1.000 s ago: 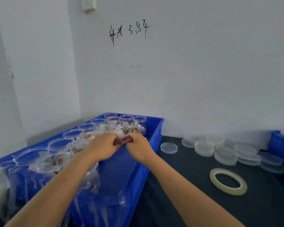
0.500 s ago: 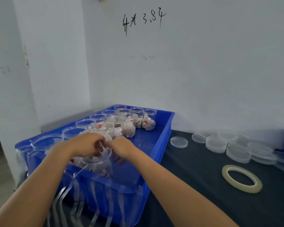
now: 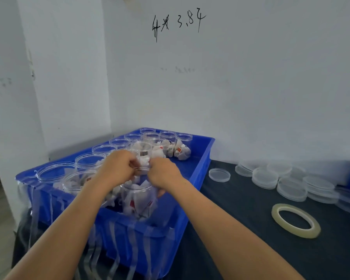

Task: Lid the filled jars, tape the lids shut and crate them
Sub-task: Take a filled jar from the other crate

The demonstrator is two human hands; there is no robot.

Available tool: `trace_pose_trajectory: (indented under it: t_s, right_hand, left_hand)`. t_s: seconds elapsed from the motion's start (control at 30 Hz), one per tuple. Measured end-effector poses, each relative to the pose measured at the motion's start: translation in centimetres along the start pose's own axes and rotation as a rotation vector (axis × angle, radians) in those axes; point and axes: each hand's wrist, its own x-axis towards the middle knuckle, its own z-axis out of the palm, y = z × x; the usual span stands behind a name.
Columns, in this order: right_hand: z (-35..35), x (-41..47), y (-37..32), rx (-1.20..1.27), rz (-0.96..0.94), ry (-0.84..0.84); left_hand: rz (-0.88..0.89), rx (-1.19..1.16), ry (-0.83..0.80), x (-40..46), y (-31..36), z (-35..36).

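Both hands meet over the blue plastic crate (image 3: 198, 168): the left hand (image 3: 117, 168) and right hand (image 3: 164, 174) each pinch at the rim of a clear filled jar (image 3: 138, 199), which stands upright directly below them, equally near both; whether a lid is on it, I cannot tell.

We've got both forearms reaching in from the bottom of the frame toward its middle. Our left hand (image 3: 119, 167) and right hand (image 3: 163, 172) meet knuckle to knuckle, fingers curled inward, pinching.
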Motion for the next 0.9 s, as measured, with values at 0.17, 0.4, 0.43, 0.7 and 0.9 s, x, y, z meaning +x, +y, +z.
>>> trace_pose_trajectory:
  t_s: [0.17,0.4,0.43,0.7,0.9]
  right_hand:
    - [-5.1,-0.1,2.5,0.104,0.053,0.186]
    - [-13.9,-3.6,7.0,0.170,0.111,0.430]
    - [-14.7,-4.3,8.0,0.148,0.131,0.452]
    - [-14.7,-8.7,17.9,0.132,0.397,0.380]
    - [-11.9,-9.5,23.8,0.192,0.496,0.438]
  left_hand:
    - [-0.048,-0.670,0.215,0.8,5.1,-0.2]
    - [0.068,-1.183,0.230,0.2,15.6,3.3]
    - [0.087,-1.195,0.182,-0.1,16.9,4.1]
    - [0.153,-1.261,-0.071,-2.3,21.8,13.7]
    - [0.286,-1.109,-0.266,-2.4,20.8,21.6]
